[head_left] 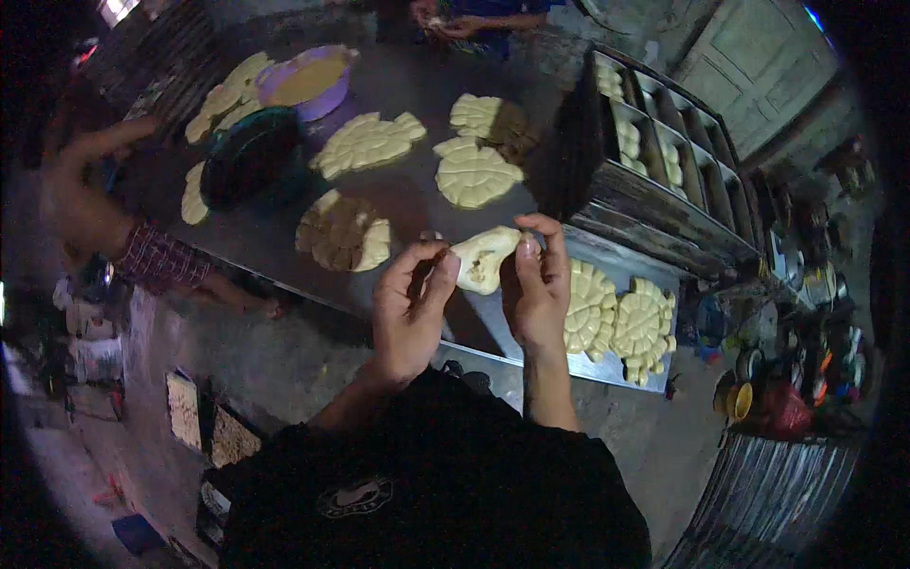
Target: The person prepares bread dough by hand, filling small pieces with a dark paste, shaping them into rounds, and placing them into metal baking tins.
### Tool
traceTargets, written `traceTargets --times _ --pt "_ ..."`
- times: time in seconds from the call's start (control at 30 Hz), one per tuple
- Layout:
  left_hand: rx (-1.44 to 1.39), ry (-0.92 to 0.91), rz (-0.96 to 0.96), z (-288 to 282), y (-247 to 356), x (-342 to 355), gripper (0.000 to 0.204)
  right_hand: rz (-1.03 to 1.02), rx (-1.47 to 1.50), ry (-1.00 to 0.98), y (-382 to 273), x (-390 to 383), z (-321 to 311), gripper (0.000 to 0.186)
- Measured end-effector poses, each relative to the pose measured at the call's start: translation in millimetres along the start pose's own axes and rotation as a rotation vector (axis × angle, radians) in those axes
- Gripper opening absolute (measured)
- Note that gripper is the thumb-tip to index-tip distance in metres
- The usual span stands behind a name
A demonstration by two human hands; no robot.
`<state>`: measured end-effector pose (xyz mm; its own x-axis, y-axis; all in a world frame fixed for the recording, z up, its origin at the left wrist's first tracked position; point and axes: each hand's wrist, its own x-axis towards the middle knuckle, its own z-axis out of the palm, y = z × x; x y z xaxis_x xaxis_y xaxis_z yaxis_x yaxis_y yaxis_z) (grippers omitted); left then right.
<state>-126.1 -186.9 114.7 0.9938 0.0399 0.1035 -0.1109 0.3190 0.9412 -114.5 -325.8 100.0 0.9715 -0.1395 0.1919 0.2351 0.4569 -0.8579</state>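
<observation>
Between my two hands, a pale piece of dough (477, 263) is stretched out above the table, with a brownish patch in its middle. My left hand (414, 302) pinches its left edge between thumb and fingers. On the other side, my right hand (541, 289) pinches the upper right edge. Below and right, scored dough clusters (645, 327) lie on a shiny metal sheet. Farther off on the dark table rest more flat dough clusters (478, 173), cut into small segments. One dough cluster (343, 232), left of my hands, is partly in shadow.
A purple bowl (344, 87) of tan filling and a dark green basin (251, 156) stand at the far left of the table (398, 76). At right is a compartmented wooden box (664, 204) holding dough pieces. One person is at left; another person's hands (464, 26) show at the far side.
</observation>
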Motion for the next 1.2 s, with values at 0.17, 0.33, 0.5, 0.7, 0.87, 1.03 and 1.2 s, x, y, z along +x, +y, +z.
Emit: traceTargets --times 0.17,0.33,0.5,0.7,0.87,1.03,1.2 --pt "0.547 -0.095 0.542 43 3 -5 0.02 0.013 0.19 0.206 -22 -3 -5 0.019" --pt "0.919 -0.368 0.852 60 0 -14 0.035 0.047 0.948 -0.123 -3 17 -14 0.027" --pt "0.995 -0.402 0.806 34 26 -18 0.049 0.123 1.398 -0.205 2 32 17 0.037" --pt "1.085 -0.479 0.954 -24 52 29 0.037 0.18 1.395 -0.328 31 63 65 0.029" --pt "0.849 -0.446 0.916 -75 77 61 0.034 0.173 1.421 -0.205 39 85 115 0.028" --pt "0.885 -0.321 0.743 -117 93 113 0.026 0.184 1.286 -0.272 61 110 154 0.026" --pt "0.805 -0.364 0.614 -141 99 153 0.023 0.045 0.882 -0.254 87 123 180 0.027"
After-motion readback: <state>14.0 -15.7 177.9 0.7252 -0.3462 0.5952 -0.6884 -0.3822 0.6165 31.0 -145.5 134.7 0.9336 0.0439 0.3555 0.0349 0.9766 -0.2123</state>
